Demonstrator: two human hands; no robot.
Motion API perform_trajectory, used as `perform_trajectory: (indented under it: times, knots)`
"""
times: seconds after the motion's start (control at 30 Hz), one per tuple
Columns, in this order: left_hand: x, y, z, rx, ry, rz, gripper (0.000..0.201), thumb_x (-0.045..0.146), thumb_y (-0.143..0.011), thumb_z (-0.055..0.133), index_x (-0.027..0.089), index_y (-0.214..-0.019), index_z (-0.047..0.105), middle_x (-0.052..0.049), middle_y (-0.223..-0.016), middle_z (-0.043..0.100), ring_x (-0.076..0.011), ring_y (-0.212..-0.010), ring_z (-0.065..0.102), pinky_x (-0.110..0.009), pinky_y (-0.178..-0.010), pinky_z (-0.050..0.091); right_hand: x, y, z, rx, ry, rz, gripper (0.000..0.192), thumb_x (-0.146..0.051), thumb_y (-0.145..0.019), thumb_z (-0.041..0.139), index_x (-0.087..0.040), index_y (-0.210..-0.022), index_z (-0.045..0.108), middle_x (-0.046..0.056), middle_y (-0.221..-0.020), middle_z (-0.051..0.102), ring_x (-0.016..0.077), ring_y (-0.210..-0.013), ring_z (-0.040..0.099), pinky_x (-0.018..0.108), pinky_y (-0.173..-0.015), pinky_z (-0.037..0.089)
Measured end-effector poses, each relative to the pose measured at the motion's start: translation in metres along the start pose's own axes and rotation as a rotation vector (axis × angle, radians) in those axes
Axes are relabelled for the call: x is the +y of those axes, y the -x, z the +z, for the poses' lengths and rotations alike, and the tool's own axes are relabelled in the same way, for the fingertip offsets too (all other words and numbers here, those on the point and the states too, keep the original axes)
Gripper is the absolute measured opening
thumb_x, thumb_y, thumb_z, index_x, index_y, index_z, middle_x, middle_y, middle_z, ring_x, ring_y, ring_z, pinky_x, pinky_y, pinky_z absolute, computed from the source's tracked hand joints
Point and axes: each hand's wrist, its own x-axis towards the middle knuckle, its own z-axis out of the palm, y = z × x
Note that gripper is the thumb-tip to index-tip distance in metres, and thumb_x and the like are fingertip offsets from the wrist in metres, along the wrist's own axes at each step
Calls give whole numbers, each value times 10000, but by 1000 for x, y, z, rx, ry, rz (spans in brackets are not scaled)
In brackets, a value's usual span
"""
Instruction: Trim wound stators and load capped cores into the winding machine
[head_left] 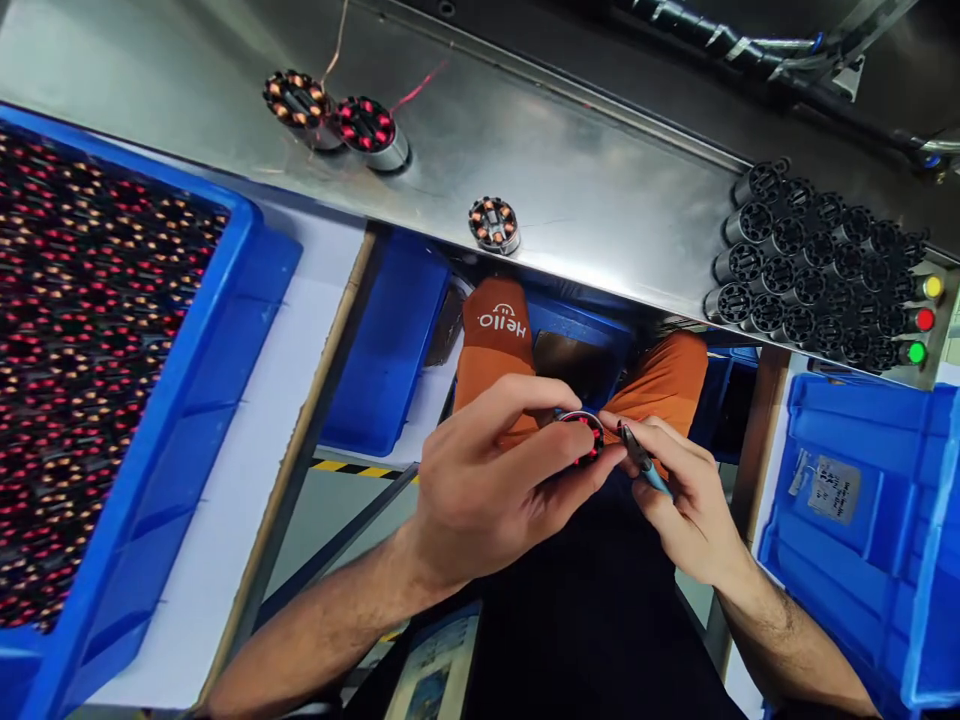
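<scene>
My left hand [499, 475] is closed around a wound motor stator [590, 440] with red wire coils, its end turned up and partly covered by my fingers. My right hand [690, 495] grips a small pair of wire cutters [643, 460] with dark jaws and blue-grey handles, just right of that stator. The fingertips of both hands are close together over my lap. Whether the cutters touch any wire cannot be made out. On the metal bench ahead stands a copper-wound stator [494, 226].
A copper-wound stator [296, 105] and a red-wound one [369, 132] stand farther back, wire tails rising. Unwound stators [810, 260] fill the bench's right end near coloured buttons [924, 320]. A blue crate [217, 330] of wound stators is left; another blue bin [862, 500] is right.
</scene>
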Motion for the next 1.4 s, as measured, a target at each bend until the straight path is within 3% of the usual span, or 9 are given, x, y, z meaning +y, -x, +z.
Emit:
perform_trajectory:
  times: [0.3, 0.53, 0.73, 0.87, 0.97, 1.07, 1.17, 1.33, 1.4]
  knots:
    - [-1, 8, -2, 4, 7, -44, 171, 237, -1000, 942, 238, -1025, 772, -51, -1094, 815, -153, -794, 784, -294, -722, 675, 1, -1, 4, 11, 71, -53, 842, -37, -948, 592, -433, -1686, 678, -2, -1434, 832, 190, -940, 699, 318, -778, 572]
    - [-6, 11, -4, 9, 17, -43, 179, 209, -995, 938, 229, -1041, 767, -46, -1114, 811, -134, -815, 775, -268, -749, 685, 2, -5, 9, 9, 49, -38, 851, -35, -935, 606, -440, -1679, 686, -15, -1215, 840, 188, -854, 654, 317, -780, 589]
    - [-10, 13, 2, 9, 5, -60, 186, 207, -981, 947, 232, -1024, 768, -30, -1100, 804, -133, -818, 777, -255, -743, 671, 11, -6, 14, 31, 47, -60, 767, -39, -943, 602, -356, -1626, 750, 45, -1339, 866, 229, -1030, 796, 359, -923, 655]
    - [-22, 17, 7, -3, -33, -83, 190, 237, -990, 942, 244, -994, 752, -27, -1036, 803, -145, -807, 781, -257, -696, 649, 31, -9, 16, 32, -2, 26, 617, -76, -951, 641, -309, -1481, 853, 24, -1060, 855, 199, -854, 759, 329, -834, 644]
    - [-29, 22, 9, -22, -80, -106, 229, 274, -990, 952, 255, -1026, 727, -8, -969, 825, -168, -813, 806, -281, -694, 646, 48, -14, 14, 15, -203, 242, 524, -141, -1013, 657, -266, -1484, 851, -29, -822, 707, 138, -654, 583, 264, -662, 540]
    - [-28, 26, 12, -57, -54, -84, 284, 336, -992, 970, 268, -1081, 708, -7, -978, 871, -200, -828, 855, -320, -694, 664, 53, -23, 12, -63, -502, 389, 398, -394, -1127, 686, -205, -1440, 845, -13, -832, 699, 119, -595, 530, 245, -559, 484]
    - [-22, 26, 12, -161, 38, -43, 253, 351, -1036, 941, 268, -1103, 711, -9, -1049, 913, -202, -852, 897, -315, -692, 686, 45, -34, 12, -192, -623, 415, 459, -620, -1068, 804, -178, -1176, 868, 14, -826, 720, 138, -598, 608, 255, -531, 539]
    - [-33, 18, -14, -315, 156, 70, 105, 261, -1095, 872, 281, -1178, 812, 25, -1214, 934, -179, -918, 927, -259, -779, 771, 30, -38, 3, -244, -654, 431, 396, -531, -960, 990, -193, -1007, 789, -24, -790, 690, 110, -587, 596, 228, -557, 537]
    - [-43, 15, -28, -219, 68, -34, 95, 234, -1107, 844, 323, -1136, 862, 94, -1106, 931, -163, -898, 922, -240, -783, 787, 28, -33, -2, -133, -609, 405, 376, -494, -964, 1003, -210, -1013, 760, -33, -794, 692, 107, -598, 595, 229, -581, 531]
